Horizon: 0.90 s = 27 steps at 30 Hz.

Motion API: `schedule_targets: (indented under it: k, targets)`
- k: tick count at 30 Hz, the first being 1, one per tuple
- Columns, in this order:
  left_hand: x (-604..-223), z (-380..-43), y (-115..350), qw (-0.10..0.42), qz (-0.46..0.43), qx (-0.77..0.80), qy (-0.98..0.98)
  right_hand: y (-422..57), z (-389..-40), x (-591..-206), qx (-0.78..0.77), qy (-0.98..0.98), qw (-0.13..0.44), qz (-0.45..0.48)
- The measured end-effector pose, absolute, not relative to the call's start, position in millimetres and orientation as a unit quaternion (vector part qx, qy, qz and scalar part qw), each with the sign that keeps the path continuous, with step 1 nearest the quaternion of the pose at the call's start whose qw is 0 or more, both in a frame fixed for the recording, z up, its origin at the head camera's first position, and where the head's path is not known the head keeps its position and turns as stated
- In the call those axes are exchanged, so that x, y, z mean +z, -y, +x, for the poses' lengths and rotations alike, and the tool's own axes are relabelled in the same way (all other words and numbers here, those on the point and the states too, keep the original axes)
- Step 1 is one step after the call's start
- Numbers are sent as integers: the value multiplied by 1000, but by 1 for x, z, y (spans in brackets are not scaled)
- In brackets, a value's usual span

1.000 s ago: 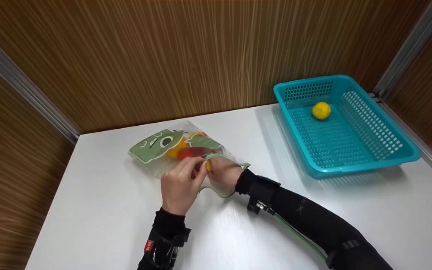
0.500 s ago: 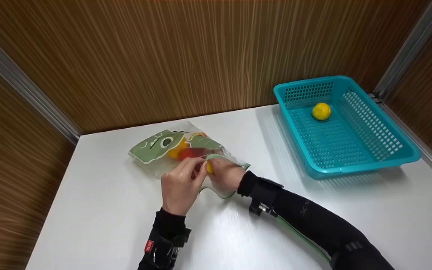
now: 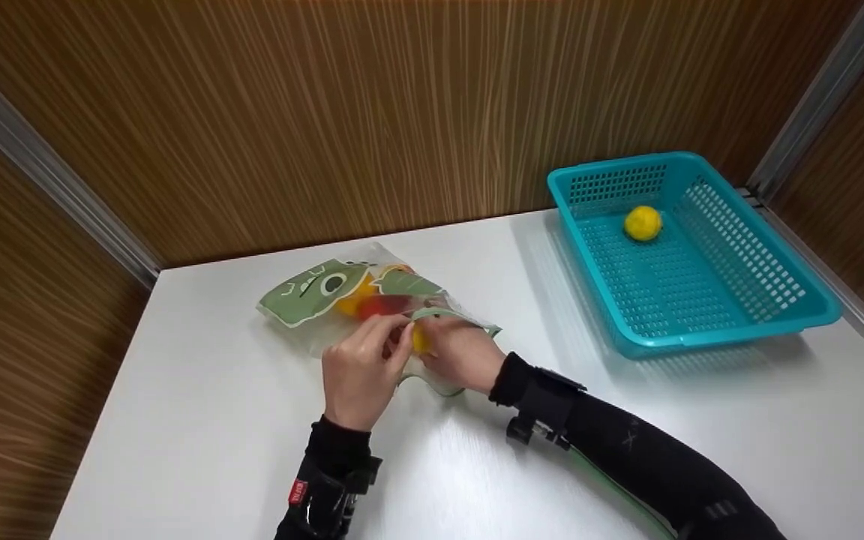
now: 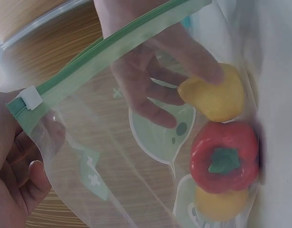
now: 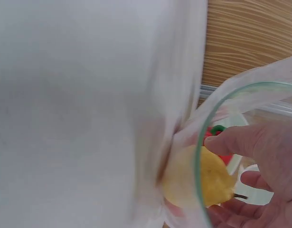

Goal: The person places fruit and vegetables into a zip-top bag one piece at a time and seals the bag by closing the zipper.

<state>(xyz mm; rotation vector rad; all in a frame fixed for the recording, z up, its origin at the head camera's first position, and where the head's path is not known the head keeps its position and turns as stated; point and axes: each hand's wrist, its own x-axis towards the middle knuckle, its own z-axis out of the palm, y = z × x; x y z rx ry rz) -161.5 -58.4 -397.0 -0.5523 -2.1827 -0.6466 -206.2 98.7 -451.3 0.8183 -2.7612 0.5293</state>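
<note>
A clear zip bag [image 3: 319,300] with green cartoon print lies on the white table, its mouth facing right. My left hand [image 3: 361,371] pinches the bag's edge by the zip end, where a white slider [image 4: 31,98] shows in the left wrist view. My right hand [image 3: 462,351] reaches inside the mouth, thumb and fingers round a yellow pear [image 5: 210,175] with a dark stem. Under the pear in the left wrist view sits a red bell pepper [image 4: 225,159], with an orange-yellow fruit [image 4: 221,204] beyond it, partly hidden.
A teal plastic basket [image 3: 597,285] stands on the table at the right, with a yellow round fruit [image 3: 643,223] in it. Wood-grain panels [image 3: 327,112] close off the back and both sides.
My right hand and forearm have drawn back a little toward the lower right, out through the bag's mouth, and the pear has shifted slightly the same way. My left hand stays put.
</note>
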Motion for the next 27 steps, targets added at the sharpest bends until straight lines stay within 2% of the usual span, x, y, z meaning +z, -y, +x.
schedule_targets:
  k: [7, 16, 27]
  targets:
    - [-399, -162, 57, 386, -224, -265, 855, -106, -189, -449, 166, 939, 147, 263]
    - [-398, -162, 56, 381, -224, -268, 856, -126, -158, -432, 206, 942, 107, 242]
    - [-397, -162, 58, 377, -216, -272, 858, -152, -138, -408, 214, 938, 122, 246]
